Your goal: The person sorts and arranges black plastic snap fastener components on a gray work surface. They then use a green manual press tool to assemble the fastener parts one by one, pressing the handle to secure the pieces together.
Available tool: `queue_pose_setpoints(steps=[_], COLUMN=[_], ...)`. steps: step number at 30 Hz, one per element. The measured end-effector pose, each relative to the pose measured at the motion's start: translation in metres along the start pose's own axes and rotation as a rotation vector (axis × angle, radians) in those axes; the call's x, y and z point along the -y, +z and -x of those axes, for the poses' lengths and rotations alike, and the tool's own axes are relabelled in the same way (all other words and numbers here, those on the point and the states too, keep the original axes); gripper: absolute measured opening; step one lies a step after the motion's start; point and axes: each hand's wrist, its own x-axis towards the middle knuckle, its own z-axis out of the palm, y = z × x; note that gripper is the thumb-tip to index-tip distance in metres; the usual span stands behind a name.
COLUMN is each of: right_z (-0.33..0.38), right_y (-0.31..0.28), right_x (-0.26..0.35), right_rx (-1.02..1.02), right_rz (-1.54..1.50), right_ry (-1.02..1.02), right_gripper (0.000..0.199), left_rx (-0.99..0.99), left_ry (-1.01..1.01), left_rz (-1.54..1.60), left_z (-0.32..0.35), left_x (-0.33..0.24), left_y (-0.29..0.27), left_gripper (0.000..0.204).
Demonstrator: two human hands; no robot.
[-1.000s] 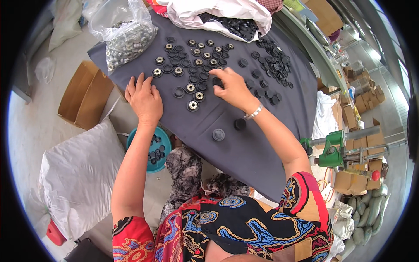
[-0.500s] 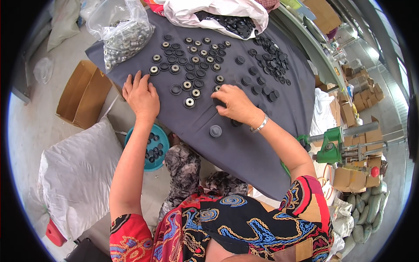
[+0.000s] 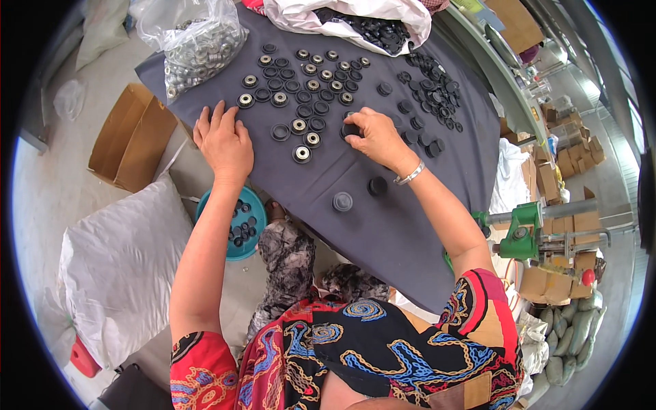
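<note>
My right hand pinches a round black plastic cap between thumb and fingers, low over the dark cloth; the hand hides part of what is under it. To its left lie black rings, several with a silver bearing seated in the middle. Nearer to me stand a stepped greyish-black cap and a black cap stack. My left hand lies at the table's left edge with fingers spread, holding nothing. More black caps sit right of my right hand.
A clear bag of bearings stands at the far left of the table. A white sack of black parts lies at the back. Below left are a cardboard box, a teal basin and a stuffed white sack. A green press stands right.
My right hand has moved slightly away from me and now pinches a cap over the rings. The black cap stack it partly covered shows fully. My left hand stays at the edge.
</note>
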Motion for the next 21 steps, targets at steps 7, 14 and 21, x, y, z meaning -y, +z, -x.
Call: queue_pose_setpoints(steps=[7, 14, 21], right_z=[0.039, -0.015, -0.031], right_y=[-0.001, 0.011, 0.029], right_x=[0.013, 0.032, 0.021], right_rx=[0.033, -0.076, -0.021], right_rz=[0.129, 0.133, 0.149], right_ry=[-0.096, -0.258, -0.216], right_gripper=[0.033, 0.034, 0.018], left_rx=[-0.009, -0.013, 0.019], left_ry=[-0.005, 0.007, -0.023], left_rz=[-0.001, 0.007, 0.03], left_z=[0.002, 0.002, 0.002], left_x=[0.001, 0.002, -0.003], left_y=[0.001, 0.001, 0.0], left_gripper=[0.027, 0.028, 0.028])
